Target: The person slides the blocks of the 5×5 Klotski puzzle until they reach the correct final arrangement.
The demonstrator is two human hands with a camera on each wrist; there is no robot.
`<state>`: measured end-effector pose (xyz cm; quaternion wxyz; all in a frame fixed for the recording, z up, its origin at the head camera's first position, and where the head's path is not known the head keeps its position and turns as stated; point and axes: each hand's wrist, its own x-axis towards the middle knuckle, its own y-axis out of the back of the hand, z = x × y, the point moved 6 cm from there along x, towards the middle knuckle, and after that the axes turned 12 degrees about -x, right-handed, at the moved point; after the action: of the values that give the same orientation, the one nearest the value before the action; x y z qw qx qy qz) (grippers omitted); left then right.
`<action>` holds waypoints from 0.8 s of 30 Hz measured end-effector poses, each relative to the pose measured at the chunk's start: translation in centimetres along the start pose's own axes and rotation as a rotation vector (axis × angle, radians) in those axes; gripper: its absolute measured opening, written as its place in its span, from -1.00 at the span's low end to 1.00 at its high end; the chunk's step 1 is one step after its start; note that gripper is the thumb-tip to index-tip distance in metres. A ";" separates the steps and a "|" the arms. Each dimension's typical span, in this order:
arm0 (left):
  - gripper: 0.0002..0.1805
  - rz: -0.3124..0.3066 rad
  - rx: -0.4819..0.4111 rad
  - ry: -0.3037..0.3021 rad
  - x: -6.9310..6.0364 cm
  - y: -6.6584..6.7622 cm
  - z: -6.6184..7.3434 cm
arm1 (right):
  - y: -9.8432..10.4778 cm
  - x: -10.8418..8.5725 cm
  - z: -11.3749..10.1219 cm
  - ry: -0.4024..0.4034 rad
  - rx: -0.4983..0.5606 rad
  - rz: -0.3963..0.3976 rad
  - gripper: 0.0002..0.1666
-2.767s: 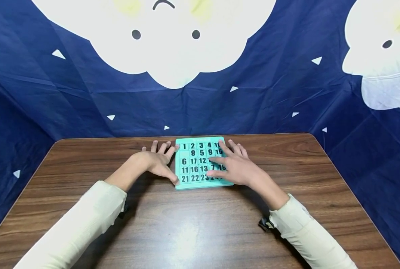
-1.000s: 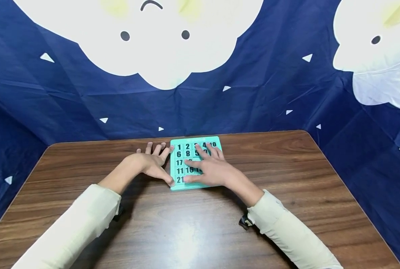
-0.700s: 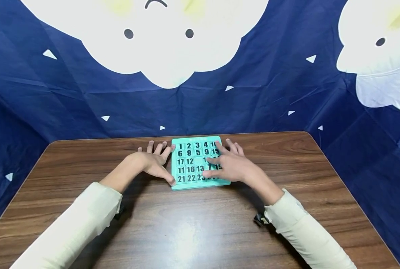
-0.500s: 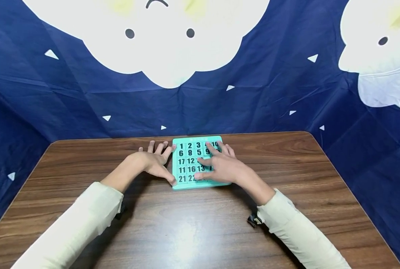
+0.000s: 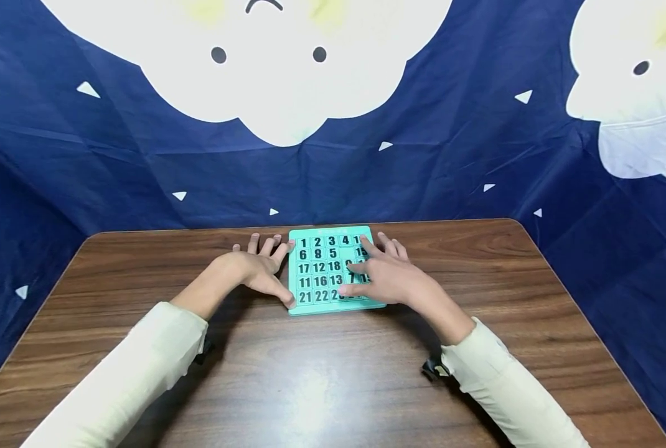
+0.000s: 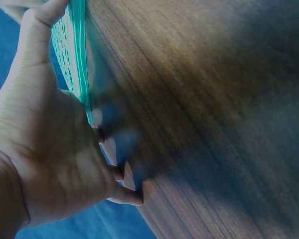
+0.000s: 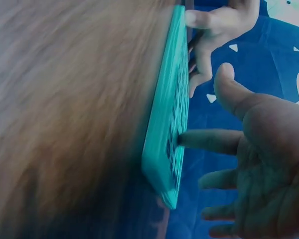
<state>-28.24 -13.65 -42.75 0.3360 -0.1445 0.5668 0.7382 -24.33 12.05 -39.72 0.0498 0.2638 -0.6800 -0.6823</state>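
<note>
A turquoise number slide puzzle (image 5: 322,308) lies flat near the table's far edge in the head view. My left hand (image 5: 257,270) rests beside its left side, fingers spread, thumb at the near-left corner and index finger at the far-left. Over the board's right part is my right hand (image 5: 391,274), its index fingertip on the 9 tile in the third row. A vacant cell shows above that tile, right of the 5. Several right-hand numbers are hidden. The right wrist view shows the index finger touching the puzzle face (image 7: 175,119), with the thumb raised clear.
The brown wooden table (image 5: 243,379) has a bright glare patch in front of the puzzle. Behind it hangs a dark blue cloth (image 5: 226,168) with white clouds and small triangles. A black wrist device (image 5: 435,368) sits at the right cuff.
My right index finger has slid tiles: the 6 moved up, 17, 12 and 18 moved left, then the 9 moved down. My left hand has kept its place at the puzzle's left side.
</note>
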 end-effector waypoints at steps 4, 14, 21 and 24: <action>0.64 0.002 0.006 0.005 -0.1 0.1 0.1 | 0.3 1.4 -0.8 0.021 0.012 0.051 -0.07; 0.62 0.006 -0.012 -0.001 -0.1 0.2 0.2 | -0.1 1.3 1.8 -0.044 -0.018 0.024 -0.14; 0.62 -0.002 -0.014 -0.003 -0.2 0.2 0.4 | -0.3 -0.2 0.7 0.008 0.011 0.038 -0.12; 0.61 -0.004 -0.021 0.004 -0.2 0.1 0.3 | -0.3 -0.3 -0.4 0.040 0.013 0.028 -0.14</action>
<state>-28.13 -13.45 -42.48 0.3348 -0.1504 0.5595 0.7431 -23.83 11.79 -39.90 0.0710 0.2681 -0.6871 -0.6716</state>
